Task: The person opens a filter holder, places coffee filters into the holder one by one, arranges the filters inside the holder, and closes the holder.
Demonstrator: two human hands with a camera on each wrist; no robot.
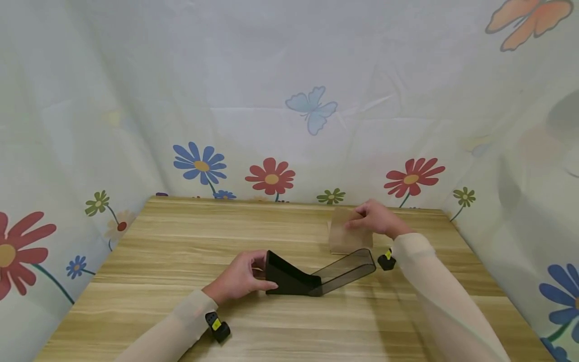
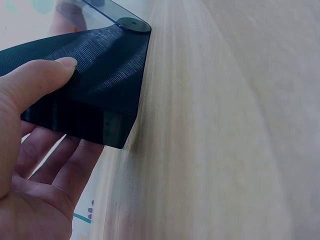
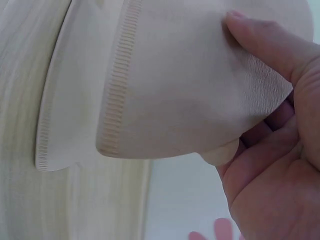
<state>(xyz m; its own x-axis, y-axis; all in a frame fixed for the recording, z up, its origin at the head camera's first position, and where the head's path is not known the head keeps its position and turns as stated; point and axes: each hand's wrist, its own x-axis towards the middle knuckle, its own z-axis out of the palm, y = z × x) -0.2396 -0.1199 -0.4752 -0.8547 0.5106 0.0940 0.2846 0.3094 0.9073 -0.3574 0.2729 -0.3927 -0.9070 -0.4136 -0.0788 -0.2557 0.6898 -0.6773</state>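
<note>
A black wedge-shaped filter holder (image 1: pixel 289 282) stands on the table, its smoky see-through lid (image 1: pixel 350 269) swung out to the right on a hinge. My left hand (image 1: pixel 239 276) grips the holder's left end, thumb on the near side wall and fingers behind it. Farther back to the right, my right hand (image 1: pixel 380 219) pinches a tan paper coffee filter (image 3: pixel 175 90) by its edge, thumb in front and fingers behind. The filter's crimped seam shows in the right wrist view. Beneath it another coffee filter (image 3: pixel 72 95) lies on the wood.
The wood-grain table (image 1: pixel 203 226) ends at a white curtain (image 1: pixel 249 65) printed with flowers and butterflies, which also rises along both sides. Small black cameras with yellow marks hang at the left wrist (image 1: pixel 218 328) and the right wrist (image 1: pixel 387 260).
</note>
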